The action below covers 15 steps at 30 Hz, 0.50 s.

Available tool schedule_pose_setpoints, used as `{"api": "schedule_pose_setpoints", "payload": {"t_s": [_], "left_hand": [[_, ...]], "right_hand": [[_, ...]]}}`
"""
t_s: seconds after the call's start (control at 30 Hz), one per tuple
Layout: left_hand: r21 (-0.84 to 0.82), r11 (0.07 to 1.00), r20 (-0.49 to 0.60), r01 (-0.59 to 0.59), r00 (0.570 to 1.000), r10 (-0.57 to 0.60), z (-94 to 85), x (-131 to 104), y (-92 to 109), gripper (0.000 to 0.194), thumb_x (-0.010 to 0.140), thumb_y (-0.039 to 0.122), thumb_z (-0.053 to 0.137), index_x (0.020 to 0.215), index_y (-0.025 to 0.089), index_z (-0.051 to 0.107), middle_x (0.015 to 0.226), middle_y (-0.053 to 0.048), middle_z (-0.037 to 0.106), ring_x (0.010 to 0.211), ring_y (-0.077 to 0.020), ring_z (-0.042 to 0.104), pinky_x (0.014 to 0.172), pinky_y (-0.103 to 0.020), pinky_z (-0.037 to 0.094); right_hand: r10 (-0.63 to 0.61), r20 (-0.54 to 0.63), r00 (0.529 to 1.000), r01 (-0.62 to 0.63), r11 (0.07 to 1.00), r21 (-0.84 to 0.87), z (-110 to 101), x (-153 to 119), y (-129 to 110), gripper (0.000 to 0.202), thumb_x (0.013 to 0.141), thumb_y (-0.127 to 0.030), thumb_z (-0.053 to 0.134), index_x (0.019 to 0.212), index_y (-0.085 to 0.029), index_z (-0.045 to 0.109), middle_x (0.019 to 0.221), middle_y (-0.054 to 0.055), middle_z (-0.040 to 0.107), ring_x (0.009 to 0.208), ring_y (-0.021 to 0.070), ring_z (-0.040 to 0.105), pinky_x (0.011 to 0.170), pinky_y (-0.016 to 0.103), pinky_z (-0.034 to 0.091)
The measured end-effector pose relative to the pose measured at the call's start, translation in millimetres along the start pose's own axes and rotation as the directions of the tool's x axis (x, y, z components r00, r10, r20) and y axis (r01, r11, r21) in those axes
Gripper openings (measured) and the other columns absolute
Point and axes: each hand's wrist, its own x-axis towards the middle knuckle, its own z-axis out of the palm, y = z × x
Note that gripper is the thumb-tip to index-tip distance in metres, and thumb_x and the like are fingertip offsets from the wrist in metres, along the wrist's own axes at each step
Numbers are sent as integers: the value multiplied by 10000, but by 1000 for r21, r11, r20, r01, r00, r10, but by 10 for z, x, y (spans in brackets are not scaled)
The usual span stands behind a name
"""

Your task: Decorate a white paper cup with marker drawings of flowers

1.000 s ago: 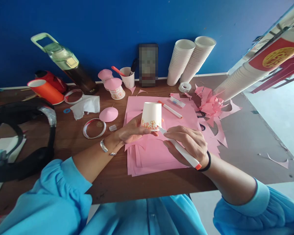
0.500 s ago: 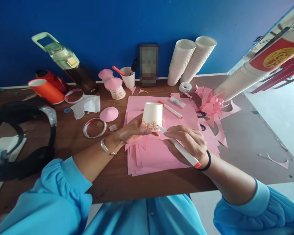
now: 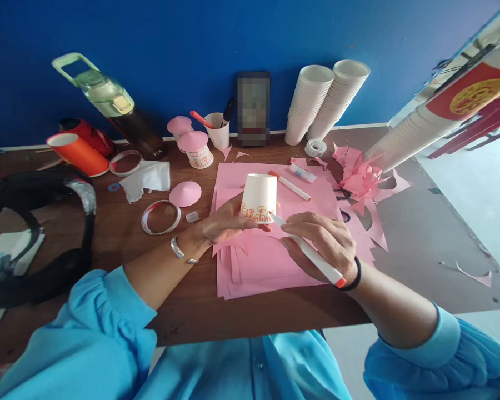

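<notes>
Upside down in my left hand (image 3: 227, 221) is a white paper cup (image 3: 259, 191), its lower band drawn with orange and red grass and flower shapes. My left thumb and fingers wrap round its lower side. My right hand (image 3: 323, 241) grips a white marker (image 3: 314, 256) with a red end; its tip touches the cup's drawn band at the right. Beneath both hands lie stacked pink paper sheets (image 3: 266, 266). On them rest another white marker (image 3: 294, 186) with orange ends and a glue stick (image 3: 303, 173).
Decorated cups with pink cone tops (image 3: 200, 160), a pen cup (image 3: 219, 136) and a phone (image 3: 253, 108) stand at the back. Stacked cups (image 3: 308, 103), pink scraps (image 3: 360, 178) and scissors (image 3: 345, 215) are right. A bottle (image 3: 125, 114), tape roll (image 3: 161, 217) and black headband (image 3: 87, 239) are left.
My right hand and the marker have shifted slightly to the right, with the tip still at the drawn band. My left hand and the cup have barely moved.
</notes>
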Motion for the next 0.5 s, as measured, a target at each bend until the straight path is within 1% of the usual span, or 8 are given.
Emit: {"api": "schedule_pose_setpoints", "payload": {"t_s": [0.07,0.2,0.3,0.5], "left_hand": [[1,1000,6,-1,1000,1,-13,3,-18,398,844,277,853,1214,235,714,1125,-62,782,1064,-257,741,904,-370,612],[10,1000,11,-8,1000,8,-17,9,-31,445,856,265,838,1281,264,707,1226,-70,780,1135,-271,738,906,-357,612],[13,1000,9,-11,1000,11,-2,13,-20,439,850,274,847,1268,267,716,1265,-72,777,1170,-291,737,915,-371,617],[22,1000,-6,-14,1000,14,14,24,13,461,817,303,876,1254,255,738,1266,-81,781,1146,-302,753,920,-393,626]], "right_hand": [[-4,3,1000,4,1000,5,3,3,8,236,941,-73,697,1150,-167,636,896,71,780,754,174,767,658,274,651],[-13,13,1000,13,1000,9,8,9,13,247,940,-68,685,1160,-166,632,891,69,779,748,173,766,662,271,646],[-8,16,1000,8,1000,0,8,8,9,254,946,-83,672,1175,-183,627,867,51,774,725,173,762,633,273,639],[-16,1,1000,16,1000,1,22,4,0,197,929,-63,672,1084,-174,626,808,47,762,677,172,749,615,279,631]]}}
